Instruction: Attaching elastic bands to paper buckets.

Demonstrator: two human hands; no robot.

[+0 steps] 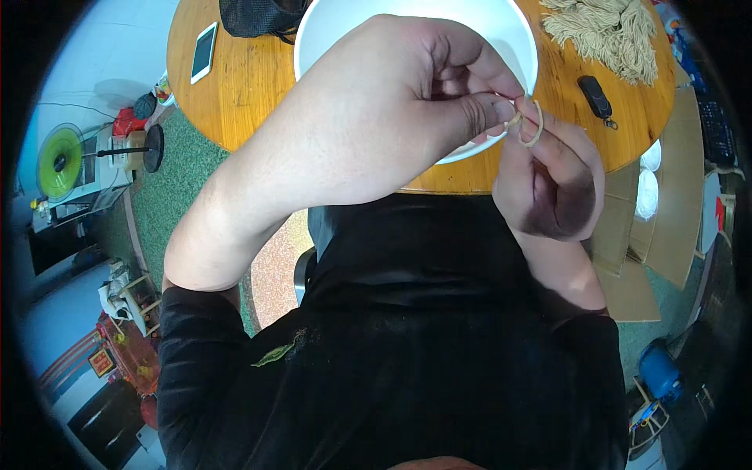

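Both my hands meet above the near right rim of a white bowl [337, 27]. My left hand [407, 102] reaches across the bowl, thumb and fingertips pinched on a thin tan cord [540, 125]. Just right of it, my right hand [552, 172] is closed with its fingertips on the same cord. Between the fingertips the cord bends into a small loop. Its ends are hidden by the fingers. A heap of similar tan cords [607, 35] lies on the table at the far right.
The round wooden table [235, 98] also bears a white phone [204, 53], a black mesh bag [254, 16] and a black key fob [595, 97]. A green fan [61, 162] stands off to the left. Cardboard [675, 196] is at the right, beyond the table edge.
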